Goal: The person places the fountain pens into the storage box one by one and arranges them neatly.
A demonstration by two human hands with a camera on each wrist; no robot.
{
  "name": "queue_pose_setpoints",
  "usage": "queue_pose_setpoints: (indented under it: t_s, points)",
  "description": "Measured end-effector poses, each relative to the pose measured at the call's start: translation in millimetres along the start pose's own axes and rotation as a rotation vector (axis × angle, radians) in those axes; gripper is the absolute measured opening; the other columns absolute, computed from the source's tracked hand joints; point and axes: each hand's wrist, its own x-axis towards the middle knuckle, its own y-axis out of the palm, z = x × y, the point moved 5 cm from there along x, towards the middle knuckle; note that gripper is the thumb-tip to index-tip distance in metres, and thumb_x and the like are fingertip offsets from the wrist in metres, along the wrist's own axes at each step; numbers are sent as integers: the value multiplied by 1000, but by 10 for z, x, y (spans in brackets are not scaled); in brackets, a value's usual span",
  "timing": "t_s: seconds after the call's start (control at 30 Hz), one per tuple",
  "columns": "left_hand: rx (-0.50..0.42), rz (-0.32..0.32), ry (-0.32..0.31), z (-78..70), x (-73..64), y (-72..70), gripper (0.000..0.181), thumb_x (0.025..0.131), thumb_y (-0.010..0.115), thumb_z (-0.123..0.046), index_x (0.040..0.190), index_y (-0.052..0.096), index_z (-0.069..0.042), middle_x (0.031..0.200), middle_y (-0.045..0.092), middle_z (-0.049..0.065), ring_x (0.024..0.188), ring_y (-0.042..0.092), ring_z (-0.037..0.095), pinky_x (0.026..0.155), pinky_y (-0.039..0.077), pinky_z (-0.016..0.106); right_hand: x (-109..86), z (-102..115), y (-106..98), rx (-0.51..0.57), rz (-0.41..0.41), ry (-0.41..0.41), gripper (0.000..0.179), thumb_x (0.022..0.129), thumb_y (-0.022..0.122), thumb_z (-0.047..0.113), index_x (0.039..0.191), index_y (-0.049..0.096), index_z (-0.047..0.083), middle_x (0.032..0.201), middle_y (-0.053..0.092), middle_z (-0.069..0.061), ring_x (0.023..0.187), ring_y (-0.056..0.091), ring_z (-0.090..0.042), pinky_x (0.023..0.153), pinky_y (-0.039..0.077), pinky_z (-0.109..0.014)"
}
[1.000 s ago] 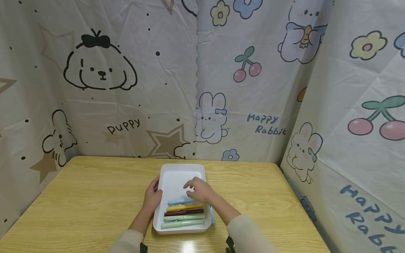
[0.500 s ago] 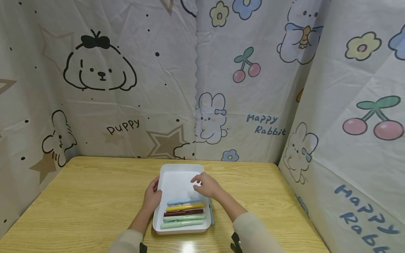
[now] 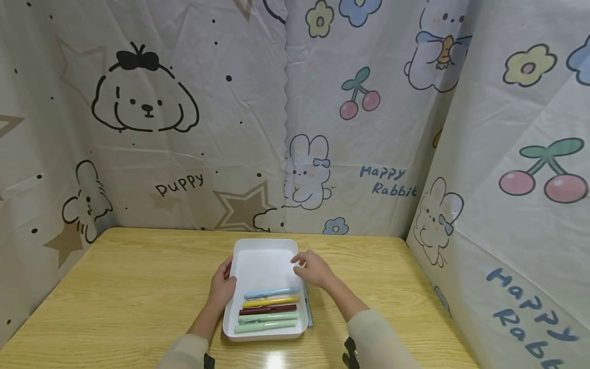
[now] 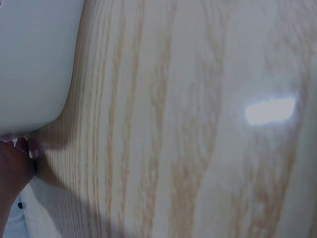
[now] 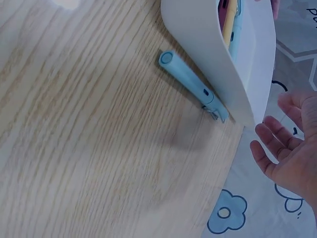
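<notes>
A white tray (image 3: 264, 264) lies on the table with several pens in its near half. From far to near they are a light blue pen (image 3: 271, 293), a yellow pen (image 3: 271, 302), a dark red pen (image 3: 268, 310) and two light green pens (image 3: 266, 326). My left hand (image 3: 222, 289) holds the tray's left side, thumb at the rim. Over the tray's right edge hovers my right hand (image 3: 315, 269), fingers loosely bent and holding nothing. Beside the right wall, outside the tray, another light blue pen (image 5: 190, 83) lies on the table, partly hidden in the head view.
The wooden table (image 3: 152, 287) extends to both sides of the tray. Patterned cloth (image 3: 184, 128) hangs behind the table and along its left and right sides. Light reflects off the tabletop near the front.
My right hand has moved right, from above the tray's middle to its right edge, uncovering the light blue pen inside. My left hand and the tray have stayed in place.
</notes>
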Motion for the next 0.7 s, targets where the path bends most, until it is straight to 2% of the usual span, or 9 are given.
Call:
queue_pose_setpoints:
  t_s: [0.4,0.7]
  points:
    - [6,6,-1,5,-4,8,61,88,34,3,147,26,-8,147,33,21,130,39,36,104,39,49,-88,-251,-32,32,-36,84,25,84,59,16,105,67,6,97,61,-12,87,55,-22,67,46,-33]
    - [-2,0,12,24,-9,2,60,88,35,2,147,26,-8,145,35,21,129,40,36,104,39,50,-137,-412,70,75,-32,150,25,85,61,15,106,66,3,86,60,-8,76,51,-18,63,43,-29]
